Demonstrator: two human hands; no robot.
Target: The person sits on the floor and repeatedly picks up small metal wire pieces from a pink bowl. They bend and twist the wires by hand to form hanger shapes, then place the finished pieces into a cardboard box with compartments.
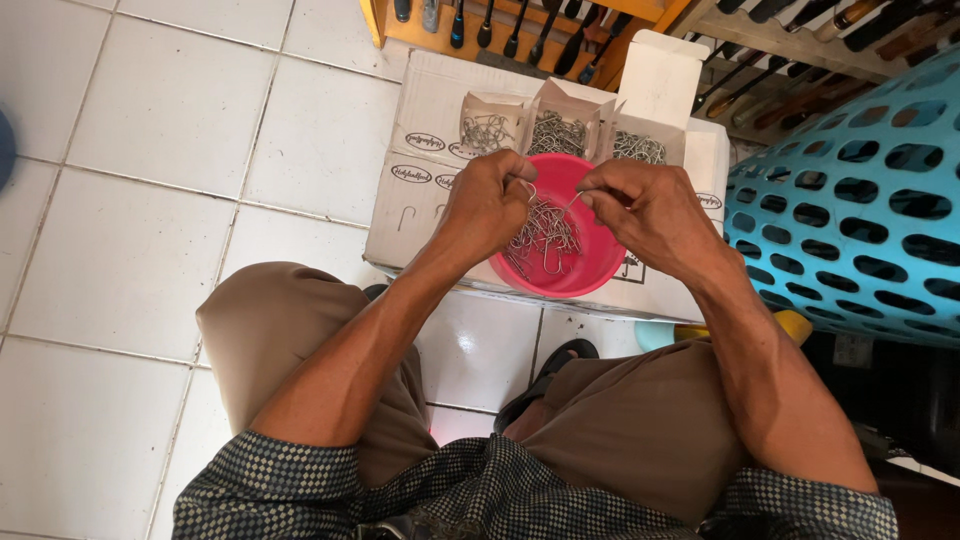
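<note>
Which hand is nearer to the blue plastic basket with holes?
The right hand. It is over the right side of the pink bowl, closer to the blue basket at the right. The left hand is over the bowl's left edge, farther from the basket.

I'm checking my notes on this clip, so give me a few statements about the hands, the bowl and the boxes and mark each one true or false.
1. Both hands work over a pink bowl. True.
2. The bowl stands on the bare tile floor. False: it stands on a flat cardboard box.
3. The left hand holds a bunch of metal hooks that hangs into the bowl. True.
4. The right hand rests flat on the knee. False: it is raised over the bowl and pinches a thin wire hook.
5. Three small open boxes of hooks stand behind the bowl. True.
6. The basket at the right is red. False: it is blue, with many holes.
</note>
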